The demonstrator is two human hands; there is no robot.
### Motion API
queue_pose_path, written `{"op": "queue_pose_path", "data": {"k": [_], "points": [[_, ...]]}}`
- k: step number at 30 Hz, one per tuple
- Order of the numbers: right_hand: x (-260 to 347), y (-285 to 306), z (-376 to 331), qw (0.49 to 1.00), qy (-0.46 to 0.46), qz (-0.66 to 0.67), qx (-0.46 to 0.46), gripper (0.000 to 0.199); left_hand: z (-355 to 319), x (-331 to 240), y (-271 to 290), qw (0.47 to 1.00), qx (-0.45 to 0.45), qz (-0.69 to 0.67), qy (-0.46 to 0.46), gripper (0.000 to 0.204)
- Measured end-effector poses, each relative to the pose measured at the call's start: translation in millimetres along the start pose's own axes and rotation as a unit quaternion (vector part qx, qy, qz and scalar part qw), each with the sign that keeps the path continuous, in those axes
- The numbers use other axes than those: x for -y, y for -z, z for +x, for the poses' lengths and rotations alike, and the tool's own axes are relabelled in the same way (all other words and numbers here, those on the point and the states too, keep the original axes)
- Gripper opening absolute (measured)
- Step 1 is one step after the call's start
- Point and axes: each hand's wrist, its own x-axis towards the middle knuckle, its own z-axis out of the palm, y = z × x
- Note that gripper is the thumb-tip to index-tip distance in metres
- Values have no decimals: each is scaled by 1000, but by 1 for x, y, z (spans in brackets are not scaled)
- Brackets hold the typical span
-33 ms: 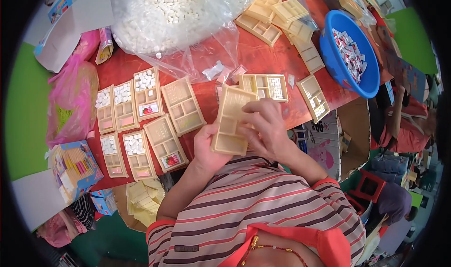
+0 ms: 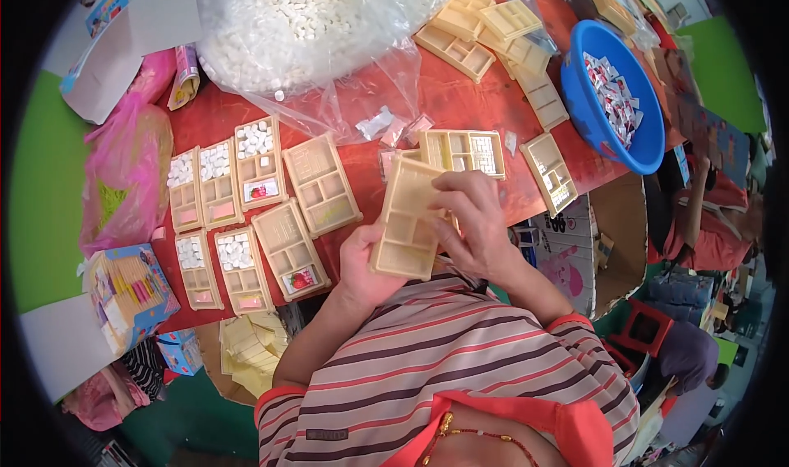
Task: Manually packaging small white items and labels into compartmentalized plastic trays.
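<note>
My left hand (image 2: 371, 263) grips the lower left side of a beige plastic tray (image 2: 398, 251) with several compartments, held tilted above the table's near edge. The compartments that show hold nothing I can see. Against the tray's right side are the bent fingers of my right hand (image 2: 478, 228), curled over its rim and partly hiding the inside. Just beyond lies another beige tray (image 2: 462, 150) with small white pieces packed in one end. On the left, a tray (image 2: 322, 185) without white pieces lies beside a tray (image 2: 288, 241) holding a strawberry-picture packet.
More trays with white pieces (image 2: 216, 171) stand in two rows at left. A big clear bag (image 2: 337, 80) of white pieces sits at the back. A blue basin (image 2: 575, 97) of small packets is at right, near stacked trays (image 2: 456, 52). A cardboard box (image 2: 620, 228) stands below the table.
The tray in my hands has shifted slightly down and tilted a little. My right fingers have moved slightly along its right side.
</note>
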Motion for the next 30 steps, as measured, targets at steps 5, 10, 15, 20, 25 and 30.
{"op": "queue_pose_path", "data": {"k": [5, 10, 15, 20, 25, 30], "points": [[-1, -8, -6, 986, -131, 92, 43, 42, -27, 5, 15, 990, 45, 104, 84, 78], [-1, -19, 5, 931, -189, 263, 171, 36, -46, 0, 16, 997, 30, 34, 66, 80], [0, -36, 38, 961, -43, 202, 183, 31, -62, -4, 20, 998, 24, 62, 14, 78], [-8, -67, 69, 966, 35, 148, 209, 31, -68, 3, 42, 991, -28, 112, -59, 74], [-22, -92, 83, 967, 134, -66, 204, 28, -71, 5, 38, 983, -67, 141, -96, 63], [-35, -96, 99, 970, 124, -123, 171, 29, -74, 3, 25, 963, -123, 192, -141, 55]]}}
